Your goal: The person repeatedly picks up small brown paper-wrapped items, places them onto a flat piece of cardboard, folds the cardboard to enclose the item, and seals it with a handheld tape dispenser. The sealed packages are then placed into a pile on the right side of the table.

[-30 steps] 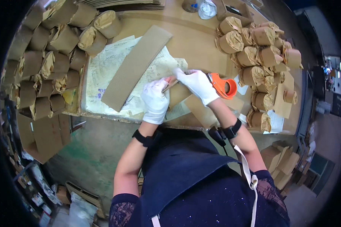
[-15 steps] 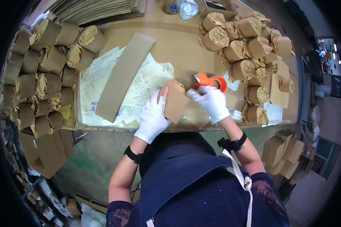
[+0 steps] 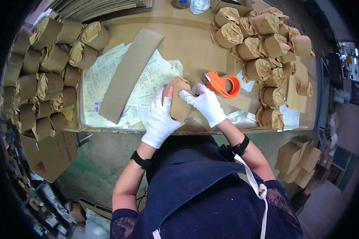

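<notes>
A brown cardboard-and-paper bundle (image 3: 180,105) sits at the front middle of the table. My left hand (image 3: 160,117), in a white glove with a bare fingertip showing, is closed round the bundle's left side. From the right, my gloved right hand (image 3: 206,104) presses its bent fingers against the upper right side of the bundle. The tips are partly hidden there. Just beyond that hand lies an orange tape dispenser (image 3: 216,82), with a roll of tape on it and nothing touching it.
A long corrugated cardboard strip (image 3: 131,73) lies across written paper sheets (image 3: 103,81) on the left. Paper-wrapped bundles are stacked at the left (image 3: 52,85) and right (image 3: 263,69). Flat cardboard sheets (image 3: 103,8) are piled at the back left.
My right hand has moved left, away from the tape dispenser, onto the bundle. The cardboard face that stuck out to the right now sits closer in. The dispenser looks slightly turned.
</notes>
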`<action>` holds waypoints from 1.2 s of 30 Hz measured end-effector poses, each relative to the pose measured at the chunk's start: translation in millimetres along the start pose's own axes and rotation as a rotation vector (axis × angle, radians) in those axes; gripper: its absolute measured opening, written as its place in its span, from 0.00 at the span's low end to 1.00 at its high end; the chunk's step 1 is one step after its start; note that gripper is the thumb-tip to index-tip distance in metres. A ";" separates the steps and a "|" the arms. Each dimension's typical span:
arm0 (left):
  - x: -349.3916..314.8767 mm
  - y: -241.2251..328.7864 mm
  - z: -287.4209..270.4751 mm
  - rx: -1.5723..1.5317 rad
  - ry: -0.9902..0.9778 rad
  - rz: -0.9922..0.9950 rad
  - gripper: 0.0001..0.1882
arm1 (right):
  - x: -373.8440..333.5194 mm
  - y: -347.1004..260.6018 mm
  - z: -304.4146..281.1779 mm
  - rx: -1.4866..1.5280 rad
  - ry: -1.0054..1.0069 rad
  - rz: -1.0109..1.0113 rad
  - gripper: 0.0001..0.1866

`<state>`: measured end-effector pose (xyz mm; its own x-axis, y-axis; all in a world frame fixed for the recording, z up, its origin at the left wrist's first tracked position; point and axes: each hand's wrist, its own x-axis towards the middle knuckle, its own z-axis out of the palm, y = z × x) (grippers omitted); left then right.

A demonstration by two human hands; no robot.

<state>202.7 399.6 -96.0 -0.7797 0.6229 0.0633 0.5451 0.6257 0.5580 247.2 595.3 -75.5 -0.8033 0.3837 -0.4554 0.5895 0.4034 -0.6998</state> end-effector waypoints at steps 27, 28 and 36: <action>19.8 -25.3 -4.4 -0.171 -0.142 0.017 0.54 | 4.3 20.6 19.9 0.038 0.029 0.012 0.37; 19.9 -24.6 -6.5 -0.196 -0.154 -0.007 0.55 | 4.1 17.0 11.5 -0.038 -0.008 0.005 0.38; 9.2 4.6 23.2 0.073 -0.006 -0.105 0.59 | 13.4 62.6 -72.0 -1.010 0.566 -0.380 0.31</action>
<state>205.1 419.1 -112.0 -0.8321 0.5546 0.0025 0.4813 0.7199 0.5000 279.4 685.4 -85.8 -0.9371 0.3069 0.1661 0.3283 0.9368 0.1211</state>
